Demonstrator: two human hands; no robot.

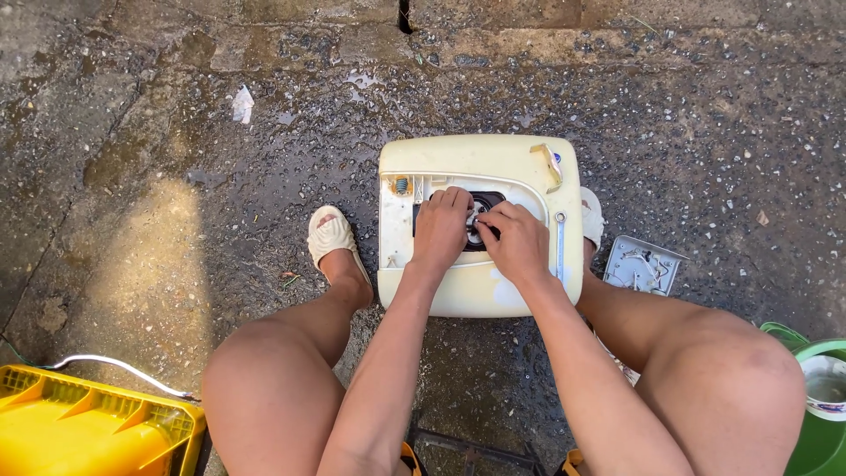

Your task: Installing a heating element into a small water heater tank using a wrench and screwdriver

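Observation:
A cream, rounded plastic appliance casing [493, 159] lies on wet concrete between my feet. Its front panel is off, leaving a recess with a dark round opening [483, 204] in the middle. My left hand [441, 227] rests at the left edge of that opening, fingers curled onto it. Just to the right, my right hand [513, 240] has its fingertips pinched at the opening. What the fingers grip is hidden. A small spring-like part [402, 185] sits in the recess's upper left corner. A thin wrench [560, 247] lies along the casing's right side.
A detached pale cover plate [643, 264] with wires lies on the ground to the right. A yellow crate [79, 427] with a metal handle is at lower left. A green bucket [820, 414] is at lower right. My sandalled feet [333, 238] flank the casing.

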